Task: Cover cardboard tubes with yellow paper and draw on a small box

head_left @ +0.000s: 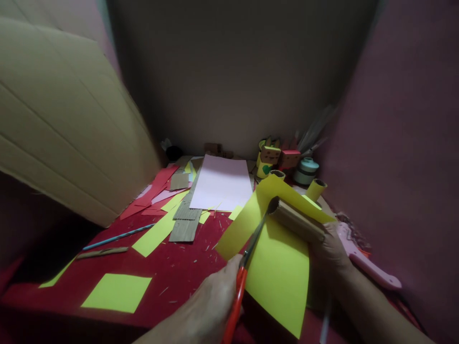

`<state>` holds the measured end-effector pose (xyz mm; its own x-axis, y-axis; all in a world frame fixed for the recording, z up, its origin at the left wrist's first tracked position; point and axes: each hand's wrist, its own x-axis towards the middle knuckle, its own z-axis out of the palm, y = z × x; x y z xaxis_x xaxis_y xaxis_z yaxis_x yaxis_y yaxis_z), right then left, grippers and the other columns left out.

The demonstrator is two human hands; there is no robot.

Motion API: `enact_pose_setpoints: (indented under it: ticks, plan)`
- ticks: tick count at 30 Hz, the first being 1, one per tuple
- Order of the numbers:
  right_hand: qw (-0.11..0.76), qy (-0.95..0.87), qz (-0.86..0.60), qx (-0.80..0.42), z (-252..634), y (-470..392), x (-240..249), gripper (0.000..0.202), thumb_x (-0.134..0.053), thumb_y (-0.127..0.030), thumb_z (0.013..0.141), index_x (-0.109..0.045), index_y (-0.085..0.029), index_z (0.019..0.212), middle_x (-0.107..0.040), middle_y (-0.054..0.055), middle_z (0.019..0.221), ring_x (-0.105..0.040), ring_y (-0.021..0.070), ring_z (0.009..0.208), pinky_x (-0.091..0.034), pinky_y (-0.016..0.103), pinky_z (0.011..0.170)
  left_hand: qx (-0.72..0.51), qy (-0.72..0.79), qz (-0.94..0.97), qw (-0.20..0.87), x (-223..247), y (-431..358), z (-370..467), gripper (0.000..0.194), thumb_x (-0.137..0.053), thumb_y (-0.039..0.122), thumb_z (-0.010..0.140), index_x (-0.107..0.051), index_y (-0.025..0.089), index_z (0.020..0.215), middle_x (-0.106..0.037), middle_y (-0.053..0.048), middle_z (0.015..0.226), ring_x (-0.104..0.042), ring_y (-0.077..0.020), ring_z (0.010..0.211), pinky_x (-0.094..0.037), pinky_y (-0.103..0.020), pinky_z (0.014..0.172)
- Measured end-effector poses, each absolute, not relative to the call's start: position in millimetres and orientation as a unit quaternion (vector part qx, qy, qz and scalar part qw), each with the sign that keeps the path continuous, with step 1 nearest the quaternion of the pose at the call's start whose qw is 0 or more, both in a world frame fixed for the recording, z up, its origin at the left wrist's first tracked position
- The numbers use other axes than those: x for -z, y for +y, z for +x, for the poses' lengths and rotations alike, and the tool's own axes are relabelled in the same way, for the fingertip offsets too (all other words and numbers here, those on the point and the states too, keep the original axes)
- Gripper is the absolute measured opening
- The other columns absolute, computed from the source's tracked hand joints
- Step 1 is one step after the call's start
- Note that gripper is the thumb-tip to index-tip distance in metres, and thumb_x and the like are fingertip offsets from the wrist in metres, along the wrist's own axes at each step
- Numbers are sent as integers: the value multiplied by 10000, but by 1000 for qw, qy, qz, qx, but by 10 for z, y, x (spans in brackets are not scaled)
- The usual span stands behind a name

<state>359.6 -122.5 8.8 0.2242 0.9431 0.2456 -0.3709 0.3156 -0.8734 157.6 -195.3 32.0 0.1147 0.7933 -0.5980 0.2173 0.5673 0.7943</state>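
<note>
My left hand [217, 296] is closed on a pair of red-handled scissors [238, 296]. Their dark blades point up and away, with the tips close to the near end of a brown cardboard tube [297, 220]. Around that tube hangs a bent sheet of yellow paper [281, 267], part behind it and part below. My right hand [332, 248] grips the tube's right end together with the paper; most of its fingers are hidden. Whether the blades touch the paper or the tube, I cannot tell.
Yellow strips, a yellow square [117, 292], red paper [156, 191] and cardboard pieces [184, 229] lie on the red cloth. A white sheet [224, 184] lies behind. At right are a pink-handled tool [373, 267], a jar [306, 171] and small animal figures [269, 156]. A large cardboard panel [68, 114] leans left.
</note>
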Motion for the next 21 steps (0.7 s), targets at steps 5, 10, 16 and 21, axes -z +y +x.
enact_pose_setpoints:
  ticks: [5, 10, 16, 21]
  plan:
    - [674, -406, -348, -510, 3602, -1259, -80, 350, -672, -167, 637, -704, -264, 972, -754, 24, 918, -658, 325, 1004, -544, 462, 847, -221, 626, 361, 655, -387, -1930, 1639, 477, -422, 599, 815, -538, 185, 606, -544, -25, 514, -538, -178, 533, -461, -321, 640]
    - [671, -404, -359, -508, 3646, -1237, -37, 303, -673, -172, 634, -718, -251, 923, -760, 27, 823, -666, 326, 983, -543, 452, 849, -215, 636, 421, 611, -467, -1900, 1551, 422, -419, 549, 827, -615, 185, 740, -667, -75, 651, -645, -254, 737, -494, -343, 705]
    - [684, -381, -346, -516, 3633, -1190, -42, 175, -650, -267, 669, -726, -260, 827, -752, 32, 733, -673, 323, 955, -532, 469, 848, -211, 612, 492, 582, -555, -1877, 1453, 330, -471, 483, 815, -651, 216, 892, -726, -100, 973, -643, -292, 975, -481, -386, 837]
    - [687, -397, -333, -509, 3606, -1198, -42, 137, -614, -364, 703, -716, -272, 695, -736, 39, 655, -676, 326, 939, -531, 462, 844, -207, 622, 528, 539, -449, -1828, 1529, 342, -529, 434, 784, -632, 201, 1012, -709, -126, 1046, -612, -310, 1032, -444, -424, 916]
